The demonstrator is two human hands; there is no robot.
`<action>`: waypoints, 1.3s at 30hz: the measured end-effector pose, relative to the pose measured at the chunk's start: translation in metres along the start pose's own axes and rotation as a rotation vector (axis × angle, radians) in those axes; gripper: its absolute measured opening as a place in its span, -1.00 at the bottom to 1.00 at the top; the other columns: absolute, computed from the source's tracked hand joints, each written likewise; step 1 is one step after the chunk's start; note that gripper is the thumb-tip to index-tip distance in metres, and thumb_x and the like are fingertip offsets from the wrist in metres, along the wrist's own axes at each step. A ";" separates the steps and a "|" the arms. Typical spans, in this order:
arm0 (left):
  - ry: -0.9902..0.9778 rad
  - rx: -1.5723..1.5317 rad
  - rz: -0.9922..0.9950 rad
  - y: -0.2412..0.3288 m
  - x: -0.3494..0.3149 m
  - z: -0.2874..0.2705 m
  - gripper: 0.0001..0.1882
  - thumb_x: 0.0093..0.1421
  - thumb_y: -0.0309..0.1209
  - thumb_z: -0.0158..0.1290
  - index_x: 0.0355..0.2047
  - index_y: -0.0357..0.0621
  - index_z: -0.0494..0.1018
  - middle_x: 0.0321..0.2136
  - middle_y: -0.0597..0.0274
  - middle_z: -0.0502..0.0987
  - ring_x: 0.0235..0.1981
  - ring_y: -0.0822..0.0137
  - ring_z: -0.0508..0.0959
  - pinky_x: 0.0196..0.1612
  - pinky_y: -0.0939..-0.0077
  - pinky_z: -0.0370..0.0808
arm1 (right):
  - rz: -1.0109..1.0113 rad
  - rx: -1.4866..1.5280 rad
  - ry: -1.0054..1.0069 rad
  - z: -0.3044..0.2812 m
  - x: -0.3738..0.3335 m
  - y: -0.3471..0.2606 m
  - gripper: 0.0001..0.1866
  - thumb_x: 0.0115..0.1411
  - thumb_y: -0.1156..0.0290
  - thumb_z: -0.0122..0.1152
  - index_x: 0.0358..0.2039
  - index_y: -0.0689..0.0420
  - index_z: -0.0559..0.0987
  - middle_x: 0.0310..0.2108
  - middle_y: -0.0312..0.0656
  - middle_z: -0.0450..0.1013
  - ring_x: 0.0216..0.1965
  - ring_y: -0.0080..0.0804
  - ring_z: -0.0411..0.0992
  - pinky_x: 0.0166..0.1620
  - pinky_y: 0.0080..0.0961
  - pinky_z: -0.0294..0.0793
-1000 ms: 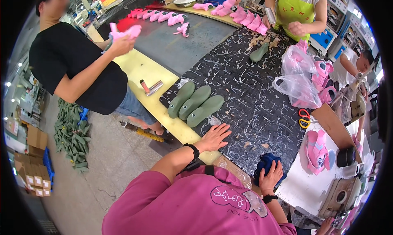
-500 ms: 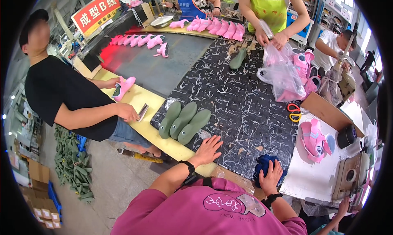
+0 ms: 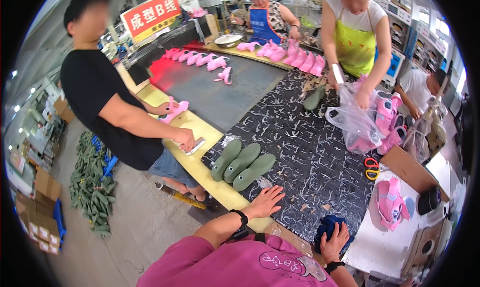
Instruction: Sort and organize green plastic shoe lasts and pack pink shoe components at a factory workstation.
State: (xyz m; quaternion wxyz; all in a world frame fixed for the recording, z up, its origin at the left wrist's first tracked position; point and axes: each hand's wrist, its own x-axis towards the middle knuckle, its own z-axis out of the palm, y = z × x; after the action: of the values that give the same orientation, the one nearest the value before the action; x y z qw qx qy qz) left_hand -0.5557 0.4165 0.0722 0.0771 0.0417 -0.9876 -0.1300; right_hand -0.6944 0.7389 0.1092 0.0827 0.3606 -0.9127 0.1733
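Note:
My left hand (image 3: 265, 202) lies flat on the near edge of the black, scuffed tabletop (image 3: 300, 177), open with its fingers spread. Just beyond it three green shoe lasts (image 3: 243, 163) lie side by side. My right hand (image 3: 334, 242) rests on a crumpled dark blue cloth (image 3: 326, 224), fingers apart and not closed round it. Another green shoe last (image 3: 314, 98) lies farther off, near a co-worker in a yellow-green apron, whose hands are at a clear plastic bag (image 3: 354, 122).
Pink shoes (image 3: 392, 203) and scissors (image 3: 371, 168) lie to the right. On the left a co-worker in black holds a pink shoe upper (image 3: 174, 112) and a metal tool. More pink uppers (image 3: 200, 59) line the grey conveyor belt (image 3: 235, 89). Green lasts (image 3: 92, 182) are heaped on the floor.
The view has tilted up and shifted left, so the scene sits lower and farther right. The co-worker at the plastic bag has bent farther over it. My hands keep their places.

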 end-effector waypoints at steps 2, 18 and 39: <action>-0.030 -0.001 -0.018 -0.002 0.003 -0.002 -0.41 0.23 -0.10 -0.14 0.20 -0.14 0.15 0.25 0.02 0.06 0.30 0.10 0.00 0.25 0.16 -0.05 | 0.006 -0.010 -0.004 0.002 0.001 0.002 -0.38 -0.06 0.28 0.17 0.04 0.25 0.32 0.10 0.16 0.16 0.15 0.10 0.10 0.17 -0.02 0.01; -0.068 -0.004 -0.034 -0.004 0.006 -0.002 -0.42 0.21 -0.14 -0.10 0.18 -0.12 0.17 0.24 0.01 0.08 0.29 0.07 0.02 0.25 0.17 -0.05 | -0.014 0.048 0.070 0.000 0.006 0.000 -0.39 -0.06 0.26 0.22 0.03 0.18 0.35 0.09 0.09 0.20 0.13 0.05 0.14 0.13 -0.07 0.07; -0.070 -0.034 -0.034 -0.004 0.010 0.000 -0.42 0.19 -0.13 -0.07 0.16 -0.11 0.20 0.24 0.03 0.08 0.29 0.09 0.00 0.26 0.17 -0.07 | -0.051 -0.022 0.077 0.005 0.003 0.006 -0.40 -0.03 0.24 0.19 0.04 0.20 0.35 0.08 0.10 0.23 0.11 0.05 0.19 0.14 -0.10 0.09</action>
State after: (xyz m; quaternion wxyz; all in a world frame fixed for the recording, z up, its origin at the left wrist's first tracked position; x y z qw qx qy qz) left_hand -0.5652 0.4113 0.0725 0.0412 0.0528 -0.9865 -0.1492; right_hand -0.7005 0.7391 0.1033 0.1261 0.3760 -0.9012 0.1749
